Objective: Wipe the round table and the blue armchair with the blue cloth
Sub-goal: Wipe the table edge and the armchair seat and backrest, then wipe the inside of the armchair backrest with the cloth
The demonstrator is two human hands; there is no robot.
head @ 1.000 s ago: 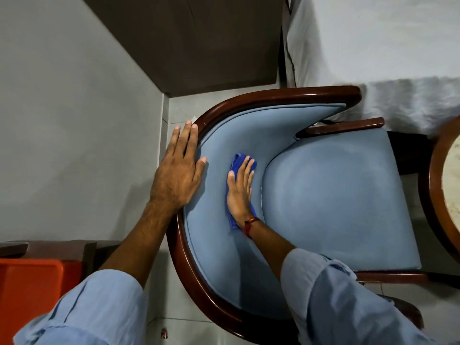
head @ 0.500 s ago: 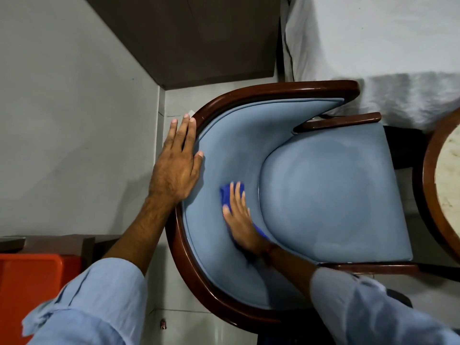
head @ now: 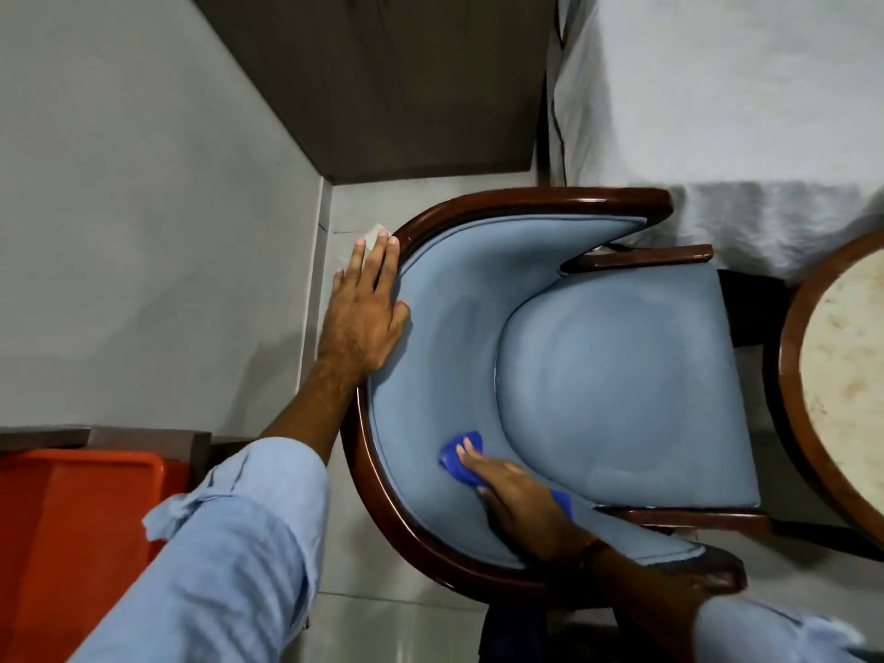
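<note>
1. We see our right hand pressed flat on the blue cloth, now lower along the inner curve of the blue armchair backrest than half a second ago, close to the near armrest.
2. The cloth peeks out past the fingertips and behind the palm.
3. Our left hand stays spread open, fingers flat on the wooden back rail, unchanged.
4. The round bench sits at the right edge, just beside the chair's front.
</note>
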